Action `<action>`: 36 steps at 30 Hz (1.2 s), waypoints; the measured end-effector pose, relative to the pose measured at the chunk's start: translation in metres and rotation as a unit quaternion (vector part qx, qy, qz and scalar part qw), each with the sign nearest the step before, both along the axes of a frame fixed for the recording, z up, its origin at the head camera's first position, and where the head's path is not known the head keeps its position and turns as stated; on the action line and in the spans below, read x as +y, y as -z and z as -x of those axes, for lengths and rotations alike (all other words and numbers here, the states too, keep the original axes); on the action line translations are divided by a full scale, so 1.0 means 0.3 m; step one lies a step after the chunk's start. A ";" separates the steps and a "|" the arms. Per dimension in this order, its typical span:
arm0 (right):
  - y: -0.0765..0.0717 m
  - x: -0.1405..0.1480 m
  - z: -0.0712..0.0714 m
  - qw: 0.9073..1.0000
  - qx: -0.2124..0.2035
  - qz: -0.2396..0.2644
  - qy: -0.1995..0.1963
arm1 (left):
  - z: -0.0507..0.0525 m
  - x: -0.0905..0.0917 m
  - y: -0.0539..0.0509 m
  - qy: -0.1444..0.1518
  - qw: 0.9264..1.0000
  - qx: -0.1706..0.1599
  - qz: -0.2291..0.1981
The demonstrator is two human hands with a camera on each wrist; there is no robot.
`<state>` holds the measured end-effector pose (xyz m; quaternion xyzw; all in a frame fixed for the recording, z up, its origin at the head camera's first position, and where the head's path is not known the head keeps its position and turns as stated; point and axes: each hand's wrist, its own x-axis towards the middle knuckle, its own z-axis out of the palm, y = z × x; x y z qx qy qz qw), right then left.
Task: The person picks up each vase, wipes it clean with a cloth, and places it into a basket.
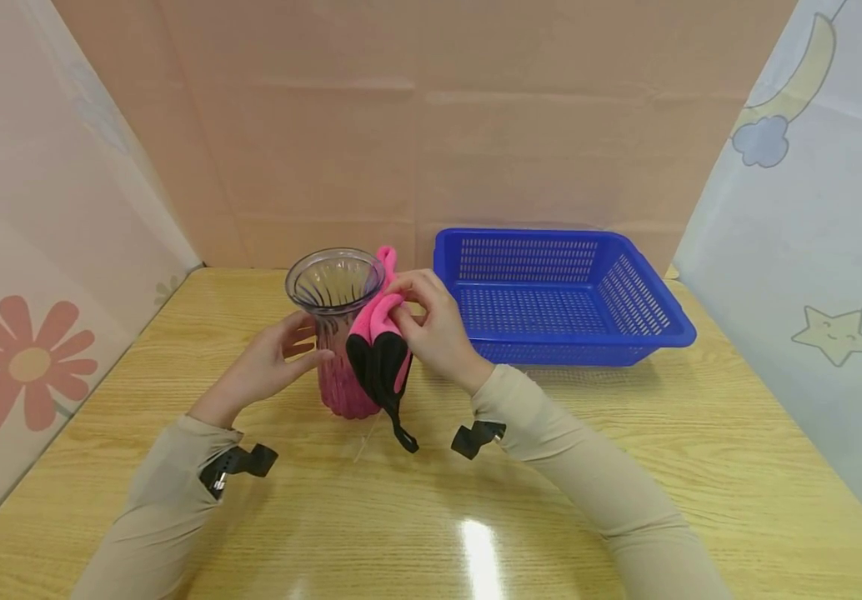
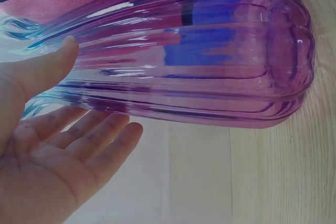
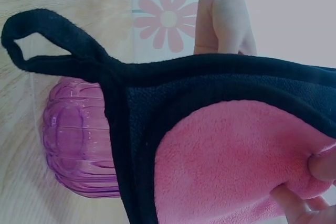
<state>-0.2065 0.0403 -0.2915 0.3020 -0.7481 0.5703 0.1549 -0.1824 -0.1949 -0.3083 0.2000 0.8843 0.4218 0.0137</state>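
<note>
A ribbed glass vase [image 1: 329, 358], clear at the flared rim and pink-purple lower down, stands upright in the head view. My left hand [image 1: 273, 358] is at its left side, thumb on the near face and fingers reaching behind; in the left wrist view the thumb lies over the narrow neck and the palm stays off the glass. My right hand [image 1: 438, 325] pinches a pink cloth [image 1: 374, 321] with black trim and a hanging loop, bunched beside the vase's right rim. The cloth hides part of the vase in the right wrist view.
A blue plastic basket [image 1: 566, 333] with slotted walls stands at the back right, just beyond my right hand. The wooden table [image 1: 371, 517] meets a peach backdrop behind and patterned sheets at both sides. Black straps hang from both wrists.
</note>
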 end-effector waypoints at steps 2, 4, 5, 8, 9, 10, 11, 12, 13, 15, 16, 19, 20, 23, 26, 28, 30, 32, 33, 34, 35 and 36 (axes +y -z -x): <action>0.007 -0.003 0.002 1.000 0.005 -0.008 0.001 | 0.001 0.001 0.001 0.000 1.000 0.002 -0.001; 0.014 -0.006 0.004 1.000 0.013 -0.021 0.005 | 0.002 0.001 0.003 0.001 1.000 0.006 -0.002; 0.018 -0.007 0.004 0.999 0.018 -0.028 0.007 | 0.003 0.002 0.004 0.001 1.000 0.007 -0.002; 0.024 -0.010 0.003 0.998 0.030 -0.048 0.014 | 0.004 0.003 0.005 0.003 1.000 0.011 -0.003; 0.026 -0.011 0.003 0.998 0.034 -0.054 0.017 | 0.005 0.003 0.005 0.002 1.000 0.012 -0.003; 0.026 -0.011 0.002 0.997 0.037 -0.060 0.019 | 0.005 0.004 0.005 0.002 1.000 0.011 -0.004; 0.027 -0.011 0.001 0.997 0.040 -0.066 0.020 | 0.005 0.004 0.005 0.001 1.000 0.012 -0.004; 0.028 -0.011 0.000 0.996 0.043 -0.072 0.022 | 0.005 0.005 0.005 0.001 1.000 0.011 -0.004; 0.030 -0.010 -0.002 0.996 0.044 -0.078 0.023 | 0.005 0.006 0.004 0.000 1.000 0.011 -0.002; 0.033 -0.009 -0.004 0.995 0.048 -0.089 0.026 | 0.004 0.007 0.004 -0.002 1.000 0.009 -0.001; 0.035 -0.009 -0.006 0.994 0.048 -0.092 0.025 | 0.003 0.007 0.003 -0.003 1.000 0.008 0.001; 0.043 -0.007 -0.009 0.994 0.048 -0.099 0.023 | 0.001 0.006 0.002 -0.005 1.000 0.006 0.006; 0.047 -0.007 -0.010 0.994 0.047 -0.101 0.021 | 0.001 0.006 0.001 -0.005 1.000 0.006 0.006; 0.057 -0.005 -0.011 0.993 0.047 -0.106 0.016 | 0.000 0.007 0.000 -0.008 1.000 0.004 0.007; 0.068 -0.001 -0.013 0.993 0.047 -0.111 0.014 | 0.001 0.008 0.000 -0.011 1.000 0.001 0.008; 0.074 0.001 -0.015 0.992 0.048 -0.116 0.014 | 0.001 0.010 -0.002 -0.014 1.000 -0.001 0.009; 0.081 0.003 -0.015 0.991 0.050 -0.123 0.016 | 0.001 0.010 -0.002 -0.016 1.000 -0.004 0.011; 0.088 0.005 -0.014 0.990 0.050 -0.130 0.017 | 0.000 0.010 -0.002 -0.018 1.000 -0.007 0.012; 0.092 0.005 -0.013 0.990 0.049 -0.134 0.018 | 0.000 0.011 -0.003 -0.017 1.000 -0.009 0.011; 0.095 0.006 -0.013 0.990 0.047 -0.135 0.017 | 0.000 0.010 -0.003 -0.018 1.000 -0.010 0.010; 0.098 0.007 -0.012 0.989 0.046 -0.137 0.018 | 0.000 0.010 -0.003 -0.018 1.000 -0.011 0.009; 0.102 0.008 -0.011 0.989 0.043 -0.138 0.017 | -0.001 0.010 -0.003 -0.017 1.000 -0.011 0.008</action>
